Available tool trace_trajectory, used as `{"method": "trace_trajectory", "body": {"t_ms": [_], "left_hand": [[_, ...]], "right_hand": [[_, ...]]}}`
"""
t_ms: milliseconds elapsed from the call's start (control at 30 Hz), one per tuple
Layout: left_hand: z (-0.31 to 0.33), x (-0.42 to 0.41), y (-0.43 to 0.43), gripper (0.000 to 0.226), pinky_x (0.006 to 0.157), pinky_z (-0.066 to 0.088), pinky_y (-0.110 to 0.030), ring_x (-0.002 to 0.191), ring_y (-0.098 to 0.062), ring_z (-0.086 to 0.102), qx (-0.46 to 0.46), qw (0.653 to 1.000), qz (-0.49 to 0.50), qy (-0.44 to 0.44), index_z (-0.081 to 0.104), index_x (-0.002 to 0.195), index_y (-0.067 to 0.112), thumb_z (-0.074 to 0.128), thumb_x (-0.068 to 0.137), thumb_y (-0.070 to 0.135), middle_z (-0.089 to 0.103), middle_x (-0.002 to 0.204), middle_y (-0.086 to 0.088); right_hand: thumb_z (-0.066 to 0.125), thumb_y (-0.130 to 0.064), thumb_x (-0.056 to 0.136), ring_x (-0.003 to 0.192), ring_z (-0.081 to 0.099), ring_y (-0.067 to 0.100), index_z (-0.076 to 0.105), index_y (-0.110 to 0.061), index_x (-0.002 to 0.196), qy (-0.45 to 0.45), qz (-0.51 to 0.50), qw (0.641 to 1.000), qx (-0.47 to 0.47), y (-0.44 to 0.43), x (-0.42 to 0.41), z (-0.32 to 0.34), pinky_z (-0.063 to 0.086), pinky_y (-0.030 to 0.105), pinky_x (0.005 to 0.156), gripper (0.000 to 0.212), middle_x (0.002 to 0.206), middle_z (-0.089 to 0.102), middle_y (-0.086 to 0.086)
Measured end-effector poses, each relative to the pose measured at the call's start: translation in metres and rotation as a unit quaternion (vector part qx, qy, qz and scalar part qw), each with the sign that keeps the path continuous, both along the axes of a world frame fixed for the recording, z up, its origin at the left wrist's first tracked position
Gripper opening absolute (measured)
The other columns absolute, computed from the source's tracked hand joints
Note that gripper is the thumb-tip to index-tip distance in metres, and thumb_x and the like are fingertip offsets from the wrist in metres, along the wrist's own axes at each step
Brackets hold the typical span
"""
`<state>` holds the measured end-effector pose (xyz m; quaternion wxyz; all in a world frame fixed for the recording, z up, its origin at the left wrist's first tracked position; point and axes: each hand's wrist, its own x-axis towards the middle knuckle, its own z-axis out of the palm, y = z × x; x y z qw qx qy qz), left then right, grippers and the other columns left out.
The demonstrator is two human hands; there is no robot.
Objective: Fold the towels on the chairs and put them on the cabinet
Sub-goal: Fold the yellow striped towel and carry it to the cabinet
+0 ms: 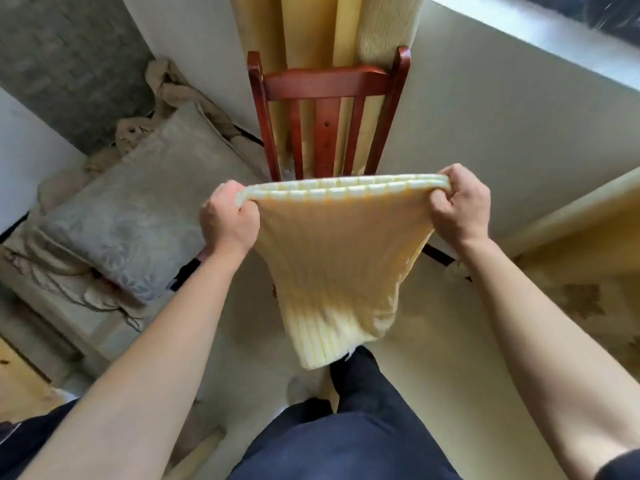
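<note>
A pale yellow striped towel [332,265] hangs doubled over in front of me, its folded top edge stretched level between my hands. My left hand [228,220] grips the top left corner and my right hand [460,207] grips the top right corner, both fists closed on the cloth. The towel's lower end dangles above my legs. Behind it stands a red-brown wooden chair [325,109] with a slatted back; its seat is hidden by the towel. No cabinet is in view.
A grey patterned cushion [138,209] lies on a sofa at the left, with beige cloth bundled behind it. Yellow curtains [311,29] hang behind the chair. A window ledge [540,39] runs along the upper right. Yellow bedding [595,244] shows at the right edge.
</note>
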<state>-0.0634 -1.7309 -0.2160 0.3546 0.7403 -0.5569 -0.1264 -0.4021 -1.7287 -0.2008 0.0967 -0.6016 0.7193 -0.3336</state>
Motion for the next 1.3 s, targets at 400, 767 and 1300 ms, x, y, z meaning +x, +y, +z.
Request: {"method": "trace_trajectory", "body": {"t_ms": [400, 767, 1300], "left_hand": [[0.131, -0.001, -0.091, 0.022, 0.058, 0.029, -0.028, 0.068, -0.029, 0.053, -0.232, 0.972, -0.001, -0.035, 0.064, 0.075, 0.003, 0.046, 0.068, 0.013, 0.064, 0.082, -0.016], [0.056, 0.01, 0.003, 0.017, 0.054, 0.044, -0.042, 0.071, -0.036, 0.055, -0.218, 0.959, -0.101, -0.148, 0.058, 0.073, 0.007, 0.044, 0.067, 0.014, 0.057, 0.075, -0.014], [-0.123, 0.017, 0.129, 0.014, 0.075, 0.041, -0.031, 0.098, -0.025, 0.059, 0.478, 0.828, -0.269, -0.117, 0.057, 0.084, 0.035, 0.056, 0.075, 0.024, 0.065, 0.102, 0.005]], "right_hand": [[0.055, -0.018, 0.073, 0.084, 0.061, 0.031, 0.066, -0.009, 0.093, 0.048, -0.044, 0.978, -0.2, -0.081, -0.012, 0.114, 0.04, 0.03, 0.072, 0.025, 0.092, 0.069, 0.011], [0.055, -0.025, 0.071, 0.082, 0.063, 0.036, 0.065, -0.012, 0.09, 0.104, 0.035, 0.988, -0.107, 0.023, -0.016, 0.053, 0.048, 0.038, 0.067, 0.025, 0.089, 0.066, 0.011], [0.06, -0.021, 0.077, 0.094, 0.064, 0.02, 0.067, -0.03, 0.098, 0.113, 0.163, 0.875, 0.441, 0.139, -0.029, -0.115, 0.055, 0.035, 0.082, 0.024, 0.088, 0.064, -0.01]]}}
